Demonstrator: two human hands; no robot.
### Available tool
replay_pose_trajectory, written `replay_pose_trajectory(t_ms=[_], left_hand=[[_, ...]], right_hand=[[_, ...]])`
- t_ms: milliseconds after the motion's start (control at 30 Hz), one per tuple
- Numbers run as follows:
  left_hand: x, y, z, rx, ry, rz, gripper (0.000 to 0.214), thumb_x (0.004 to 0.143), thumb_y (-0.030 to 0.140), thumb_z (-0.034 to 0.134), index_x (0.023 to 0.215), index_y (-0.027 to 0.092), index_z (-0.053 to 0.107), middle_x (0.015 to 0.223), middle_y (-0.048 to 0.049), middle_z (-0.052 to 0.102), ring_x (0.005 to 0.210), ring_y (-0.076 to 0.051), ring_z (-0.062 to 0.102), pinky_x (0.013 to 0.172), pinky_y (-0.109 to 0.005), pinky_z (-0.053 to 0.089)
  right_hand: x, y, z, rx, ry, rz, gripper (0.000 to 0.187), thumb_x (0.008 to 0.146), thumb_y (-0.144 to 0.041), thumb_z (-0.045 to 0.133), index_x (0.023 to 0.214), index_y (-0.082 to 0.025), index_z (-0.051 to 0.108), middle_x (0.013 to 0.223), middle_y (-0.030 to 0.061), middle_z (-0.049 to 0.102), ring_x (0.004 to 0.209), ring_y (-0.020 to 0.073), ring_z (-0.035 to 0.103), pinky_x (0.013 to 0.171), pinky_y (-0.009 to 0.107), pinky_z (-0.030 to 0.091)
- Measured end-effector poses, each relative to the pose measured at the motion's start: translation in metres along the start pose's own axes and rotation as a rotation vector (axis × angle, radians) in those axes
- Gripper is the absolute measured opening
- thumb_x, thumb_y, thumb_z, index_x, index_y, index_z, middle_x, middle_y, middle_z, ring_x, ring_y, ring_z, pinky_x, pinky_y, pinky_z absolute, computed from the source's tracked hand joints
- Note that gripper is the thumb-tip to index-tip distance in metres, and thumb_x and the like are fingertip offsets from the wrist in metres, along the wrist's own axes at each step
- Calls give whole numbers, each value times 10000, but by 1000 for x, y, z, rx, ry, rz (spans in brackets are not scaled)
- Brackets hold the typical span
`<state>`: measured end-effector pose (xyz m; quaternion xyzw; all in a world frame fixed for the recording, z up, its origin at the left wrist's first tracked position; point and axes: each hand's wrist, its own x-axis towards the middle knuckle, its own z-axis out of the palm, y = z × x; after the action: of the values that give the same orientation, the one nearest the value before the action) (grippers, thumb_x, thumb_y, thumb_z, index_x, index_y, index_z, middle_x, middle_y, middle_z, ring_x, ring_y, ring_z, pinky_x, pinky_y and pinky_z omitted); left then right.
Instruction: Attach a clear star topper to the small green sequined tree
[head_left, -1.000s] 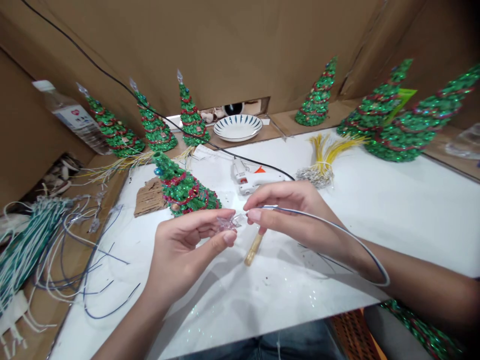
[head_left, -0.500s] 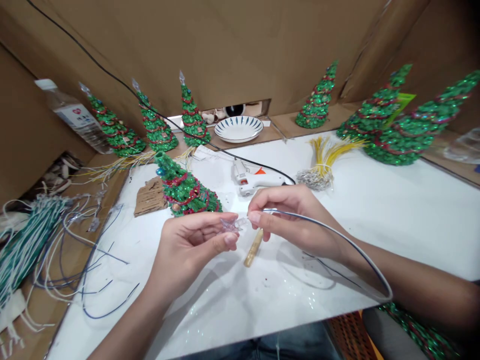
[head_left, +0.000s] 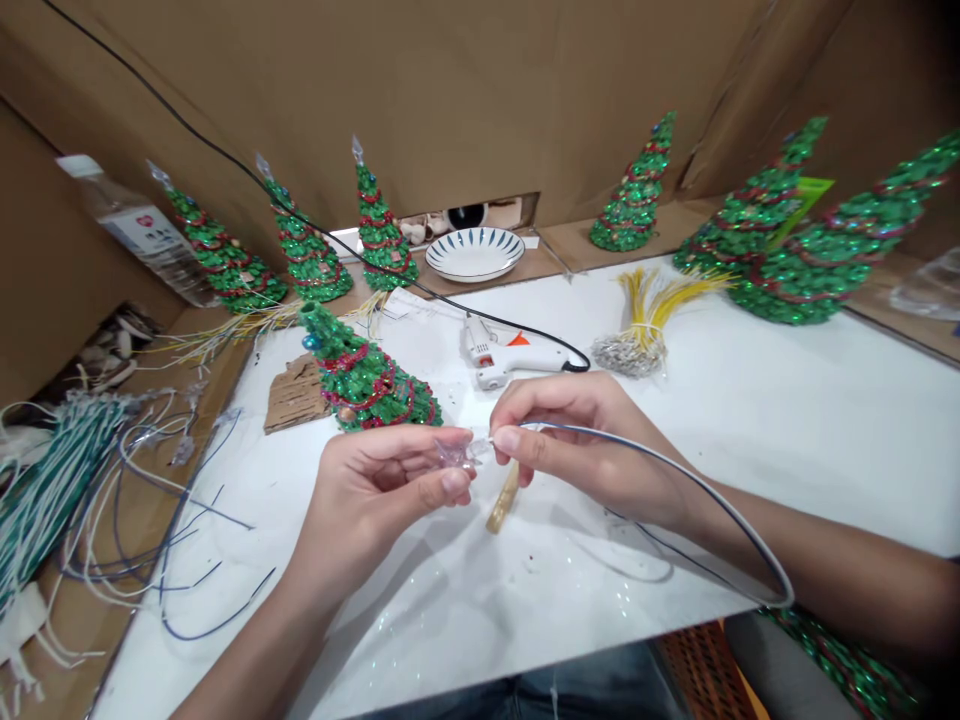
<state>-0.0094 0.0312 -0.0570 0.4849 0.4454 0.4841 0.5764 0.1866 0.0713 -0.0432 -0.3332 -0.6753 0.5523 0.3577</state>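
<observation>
Between the thumb and fingers of my left hand [head_left: 390, 490] is a clear plastic star [head_left: 456, 455] with a short socket pointing right. My right hand [head_left: 570, 430] pinches the end of a blue and white wire [head_left: 675, 462] close against that socket; whether the tip is inside I cannot tell. The wire loops to the right over my forearm and back under it. Beneath my right fingers lies a yellowish stick [head_left: 501, 508] on the white board [head_left: 555, 620]. A green Christmas tree [head_left: 375, 380] with red garland leans just beyond my left hand.
A white glue gun [head_left: 517, 355] with a black cord lies past my hands. Bundled yellow wires [head_left: 637, 330] sit right of it. More trees, a plate [head_left: 475, 255] and a water bottle [head_left: 142, 235] stand along the cardboard wall [head_left: 465, 90]. Loose wires [head_left: 67, 480] spread at left.
Both hands hold nearly the same pose, the wire end still at the star's socket. The view has shifted slightly; the wire loop bulges a little further right.
</observation>
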Motion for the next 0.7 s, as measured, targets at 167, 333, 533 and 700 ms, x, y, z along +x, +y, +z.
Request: replay_pose_trajectory(t_ms=[167, 333, 533, 700], left_hand=[[0, 0, 0, 13, 13, 5, 225, 670, 121, 783, 859, 242, 766, 715, -6, 754, 590, -115, 692, 566, -166, 589], [0, -1, 0, 8, 3, 8, 236, 666, 106, 783, 856, 245, 766, 719, 4, 755, 584, -94, 685, 569, -137, 581], [1, -2, 0, -9, -19, 1, 245, 667, 105, 786, 860, 255, 764, 722, 20, 756, 591, -68, 681, 581, -99, 566], [2, -1, 1, -6, -13, -10, 248, 666, 96, 785, 855, 255, 764, 713, 20, 755, 587, -68, 681, 582, -98, 565]], right_hand=[[0, 1, 0, -1, 4, -7, 173, 789, -284, 658, 736, -120, 648, 735, 23, 602, 650, 90, 566, 571, 200, 478], [0, 3, 0, -28, 13, -9, 145, 798, -253, 637, 740, -120, 651, 738, 29, 614, 657, 97, 573, 566, 204, 471], [1, 6, 1, -44, 22, -43, 131, 793, -227, 629, 748, -107, 655, 737, 36, 622, 663, 97, 567, 550, 194, 463], [2, 6, 1, -50, 22, -51, 127, 793, -217, 625, 751, -101, 655, 744, 41, 624, 679, 99, 564, 553, 192, 459]])
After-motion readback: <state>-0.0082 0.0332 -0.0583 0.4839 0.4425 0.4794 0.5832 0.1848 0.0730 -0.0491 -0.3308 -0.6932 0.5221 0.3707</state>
